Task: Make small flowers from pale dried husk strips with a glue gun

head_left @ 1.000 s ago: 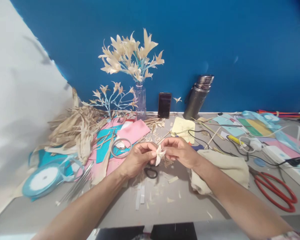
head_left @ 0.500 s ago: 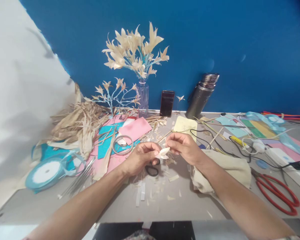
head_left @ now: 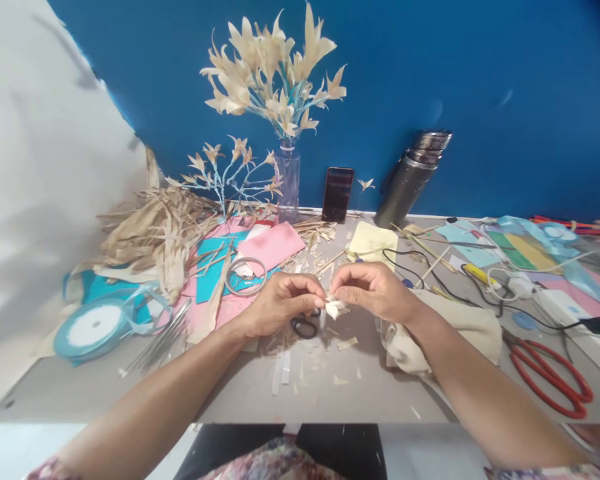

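Between my two hands, over the middle of the table, is a small cream-coloured flower (head_left: 336, 309) with pointed petals. My left hand (head_left: 291, 298) pinches it from the left, thumb against forefinger. From the right my right hand (head_left: 367, 290) closes its fingertips on the flower's base, and its petals point down. The fingers hide part of the base. Just below the left fingertips lie black-handled scissors (head_left: 304, 327), partly covered. Pale scraps (head_left: 347, 343) are scattered on the table beneath. A cream cloth (head_left: 460, 327) lies under my right forearm.
A bottle (head_left: 289, 183) of similar flowers, a phone (head_left: 338, 195) and a leaning flask (head_left: 414, 180) stand along the blue wall. Dried husks (head_left: 155, 233), a ribbon spool (head_left: 95, 325) and wires (head_left: 163, 337) lie left. Red-handled scissors (head_left: 550, 373) and a power strip (head_left: 590, 343) lie right.
My hands have drawn closer together. The flower has turned from pointing sideways to petals down, with the right fingers now at its base. The view has tilted downward slightly.
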`<state>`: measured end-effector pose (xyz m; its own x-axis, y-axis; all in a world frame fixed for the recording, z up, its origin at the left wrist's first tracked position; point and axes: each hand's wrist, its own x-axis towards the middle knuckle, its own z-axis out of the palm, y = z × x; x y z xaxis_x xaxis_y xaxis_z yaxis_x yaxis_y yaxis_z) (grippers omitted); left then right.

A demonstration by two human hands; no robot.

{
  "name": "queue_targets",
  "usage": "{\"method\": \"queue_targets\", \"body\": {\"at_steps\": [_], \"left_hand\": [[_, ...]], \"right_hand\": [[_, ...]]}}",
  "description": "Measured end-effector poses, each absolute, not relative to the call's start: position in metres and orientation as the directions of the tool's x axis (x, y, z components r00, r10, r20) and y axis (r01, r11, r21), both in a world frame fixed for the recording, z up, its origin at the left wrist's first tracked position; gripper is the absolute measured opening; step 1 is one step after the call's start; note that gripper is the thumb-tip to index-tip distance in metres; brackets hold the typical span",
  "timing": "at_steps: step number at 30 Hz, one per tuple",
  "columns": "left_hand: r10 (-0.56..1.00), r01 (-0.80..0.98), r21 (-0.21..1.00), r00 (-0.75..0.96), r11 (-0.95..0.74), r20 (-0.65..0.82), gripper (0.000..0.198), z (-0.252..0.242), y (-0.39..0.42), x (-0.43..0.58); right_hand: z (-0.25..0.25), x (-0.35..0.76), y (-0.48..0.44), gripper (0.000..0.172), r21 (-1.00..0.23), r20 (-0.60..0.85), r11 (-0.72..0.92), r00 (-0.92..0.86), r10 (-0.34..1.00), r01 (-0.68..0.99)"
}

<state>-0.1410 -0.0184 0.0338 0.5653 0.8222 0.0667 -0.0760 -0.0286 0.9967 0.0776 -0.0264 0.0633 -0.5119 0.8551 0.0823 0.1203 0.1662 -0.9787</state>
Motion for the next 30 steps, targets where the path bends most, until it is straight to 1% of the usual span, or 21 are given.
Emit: {"method": "queue_targets", "body": {"at_steps": [4,7,10,14,17,20,24,26,28,30], "left_hand": [[0.800,-0.066,0.996,0.593,-0.063,0.090,0.019,0.033,-0.018,-0.141],[0.790,-0.060,0.997,0.608,-0.055,0.080,0.020,0.033,-0.019,-0.140],[0.790,-0.072,0.997,0.611,-0.015,0.056,0.019,0.032,-0.021,-0.139],[0.792,-0.141,0.989,0.609,0.055,0.042,0.018,0.028,-0.022,-0.138],[0.797,-0.169,0.984,0.602,0.063,0.053,0.017,0.025,-0.021,-0.138],[0.809,-0.190,0.979,0.585,0.069,0.056,0.018,0.025,-0.020,-0.138],[0.804,-0.194,0.978,0.592,0.081,0.051,0.018,0.026,-0.020,-0.138],[0.793,-0.172,0.982,0.607,0.083,0.040,0.017,0.027,-0.020,-0.139],[0.786,-0.143,0.986,0.618,0.081,0.025,0.017,0.028,-0.021,-0.139],[0.778,-0.121,0.989,0.628,0.086,0.009,0.018,0.028,-0.020,-0.140]], "right_hand": [[0.066,0.076,-0.027,0.018,-0.973,0.047,0.159,-0.528,0.848,0.169],[0.067,0.075,-0.028,0.019,-0.977,0.022,0.130,-0.529,0.848,0.167],[0.064,0.077,-0.027,0.022,-0.989,0.012,0.089,-0.532,0.847,0.119],[0.058,0.080,-0.022,0.027,-0.999,0.035,0.040,-0.491,0.871,-0.001],[0.055,0.081,-0.018,0.028,-0.998,0.030,0.004,-0.458,0.889,-0.057],[0.053,0.082,-0.015,0.032,-0.999,0.014,-0.010,-0.469,0.883,-0.048],[0.054,0.082,-0.015,0.043,-1.000,0.005,0.009,-0.538,0.843,0.004],[0.055,0.082,-0.017,0.039,-0.999,-0.006,0.024,-0.566,0.825,0.045],[0.055,0.082,-0.018,0.031,-0.996,-0.025,0.027,-0.580,0.814,0.080],[0.053,0.082,-0.018,0.026,-0.996,-0.041,0.013,-0.583,0.811,0.089]]}}
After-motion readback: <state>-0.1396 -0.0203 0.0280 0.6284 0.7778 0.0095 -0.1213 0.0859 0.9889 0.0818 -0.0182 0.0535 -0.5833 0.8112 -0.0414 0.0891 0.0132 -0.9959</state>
